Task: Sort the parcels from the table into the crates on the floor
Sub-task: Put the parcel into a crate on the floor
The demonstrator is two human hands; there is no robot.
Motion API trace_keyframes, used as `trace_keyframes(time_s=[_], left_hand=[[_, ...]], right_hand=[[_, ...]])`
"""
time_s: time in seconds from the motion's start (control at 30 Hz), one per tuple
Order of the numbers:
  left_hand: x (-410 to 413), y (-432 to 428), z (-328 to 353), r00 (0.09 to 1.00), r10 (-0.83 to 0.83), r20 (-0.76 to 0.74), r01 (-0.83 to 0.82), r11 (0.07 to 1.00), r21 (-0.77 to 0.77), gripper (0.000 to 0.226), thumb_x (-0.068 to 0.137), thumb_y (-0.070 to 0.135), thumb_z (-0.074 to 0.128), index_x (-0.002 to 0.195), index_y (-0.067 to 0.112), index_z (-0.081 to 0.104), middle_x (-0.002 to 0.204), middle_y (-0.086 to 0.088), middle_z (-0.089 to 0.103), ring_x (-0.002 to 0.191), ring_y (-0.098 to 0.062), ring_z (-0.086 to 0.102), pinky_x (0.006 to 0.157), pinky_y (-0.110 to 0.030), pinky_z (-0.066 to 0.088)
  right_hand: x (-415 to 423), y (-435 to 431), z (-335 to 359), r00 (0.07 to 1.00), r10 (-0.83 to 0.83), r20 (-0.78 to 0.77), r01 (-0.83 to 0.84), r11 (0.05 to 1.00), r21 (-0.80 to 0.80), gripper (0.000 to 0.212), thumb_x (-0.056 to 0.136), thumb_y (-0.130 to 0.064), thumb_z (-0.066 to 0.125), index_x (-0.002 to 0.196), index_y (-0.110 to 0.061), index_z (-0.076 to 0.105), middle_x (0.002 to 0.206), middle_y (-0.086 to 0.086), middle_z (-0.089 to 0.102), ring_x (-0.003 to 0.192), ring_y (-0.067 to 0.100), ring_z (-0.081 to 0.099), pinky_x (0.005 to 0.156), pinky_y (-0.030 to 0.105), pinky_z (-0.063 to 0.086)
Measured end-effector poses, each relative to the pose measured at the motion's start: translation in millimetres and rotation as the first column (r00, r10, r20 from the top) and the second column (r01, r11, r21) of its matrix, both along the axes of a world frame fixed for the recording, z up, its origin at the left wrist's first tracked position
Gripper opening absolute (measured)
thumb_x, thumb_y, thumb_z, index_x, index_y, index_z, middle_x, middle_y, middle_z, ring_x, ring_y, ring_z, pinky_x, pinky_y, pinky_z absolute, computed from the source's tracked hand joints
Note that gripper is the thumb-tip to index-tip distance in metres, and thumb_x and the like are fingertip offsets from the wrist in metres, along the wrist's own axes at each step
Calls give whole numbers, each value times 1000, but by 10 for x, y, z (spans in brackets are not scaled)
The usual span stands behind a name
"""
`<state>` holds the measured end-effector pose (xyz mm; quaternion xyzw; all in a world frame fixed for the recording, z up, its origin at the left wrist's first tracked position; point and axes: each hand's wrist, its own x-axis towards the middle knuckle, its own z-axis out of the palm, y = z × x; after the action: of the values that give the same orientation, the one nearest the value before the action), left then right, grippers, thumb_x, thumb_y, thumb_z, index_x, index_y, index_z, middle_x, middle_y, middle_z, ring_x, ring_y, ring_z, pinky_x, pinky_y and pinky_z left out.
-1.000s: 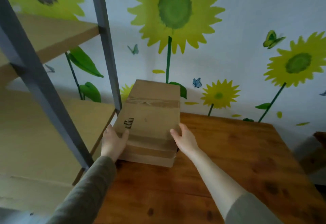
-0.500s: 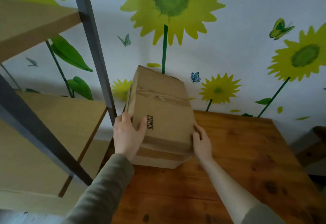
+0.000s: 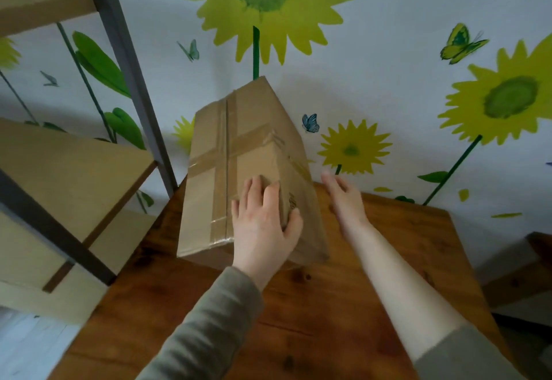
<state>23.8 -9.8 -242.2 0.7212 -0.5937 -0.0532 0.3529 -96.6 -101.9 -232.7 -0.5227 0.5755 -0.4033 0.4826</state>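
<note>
A brown cardboard parcel (image 3: 239, 155), taped in a cross, stands tipped up on its near end on the wooden table (image 3: 373, 275), leaning away toward the wall. My left hand (image 3: 263, 227) grips its upper near edge, fingers over the taped face and thumb on the right side face. My right hand (image 3: 343, 197) hovers just right of the parcel, fingers apart, not touching it. No crates are in view.
A grey metal shelving rack (image 3: 125, 59) with light wooden shelves (image 3: 68, 176) stands close against the table's left side. The wall with sunflower pictures rises right behind the table. A darker wooden piece of furniture (image 3: 531, 266) sits at the right edge.
The parcel has been rolled over and tipped up, so the taped face now shows instead of the barcode face. My right hand has come off it; my left hand shifted onto its top edge.
</note>
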Motion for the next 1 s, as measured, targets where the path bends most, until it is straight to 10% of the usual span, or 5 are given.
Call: trace_keyframes(time_s=[0.2, 0.33, 0.5, 1.0], left_hand=[[-203, 175, 18, 972, -150, -179, 148, 989, -23, 50, 92, 46, 39, 116, 9, 62, 135, -14, 52, 129, -27, 45, 105, -35, 37], [244, 182, -118, 953, 250, -169, -234, 966, 111, 57, 90, 38, 55, 138, 11, 39, 146, -15, 36, 136, -31, 32, 110, -45, 30], [355, 161, -152, 816, 260, -517, -103, 944, 313, 64, 88, 45, 57, 135, 7, 37, 130, -11, 52, 111, -24, 53, 84, -30, 46], [-311, 199, 195, 937, -71, -342, 145, 969, 198, 46, 92, 30, 54, 133, 12, 44, 125, -6, 59, 112, -23, 57, 91, -30, 49]], right_hand=[[94, 29, 159, 947, 320, -27, -319, 948, 17, 56, 83, -45, 65, 130, -16, 51, 120, 0, 62, 108, 16, 59, 93, 33, 49], [-88, 110, 44, 950, 307, 59, -309, 951, 19, 53, 89, -32, 62, 137, -21, 44, 125, -5, 58, 108, 12, 59, 84, 26, 50], [-247, 216, -13, 963, 230, 143, -234, 972, 9, 43, 92, -30, 58, 133, -23, 47, 119, -5, 60, 100, 7, 60, 72, 19, 49], [-1234, 488, -434, 985, 12, 171, -41, 985, 168, 36, 92, -44, 51, 122, -25, 55, 109, -5, 65, 95, 11, 64, 67, 23, 50]])
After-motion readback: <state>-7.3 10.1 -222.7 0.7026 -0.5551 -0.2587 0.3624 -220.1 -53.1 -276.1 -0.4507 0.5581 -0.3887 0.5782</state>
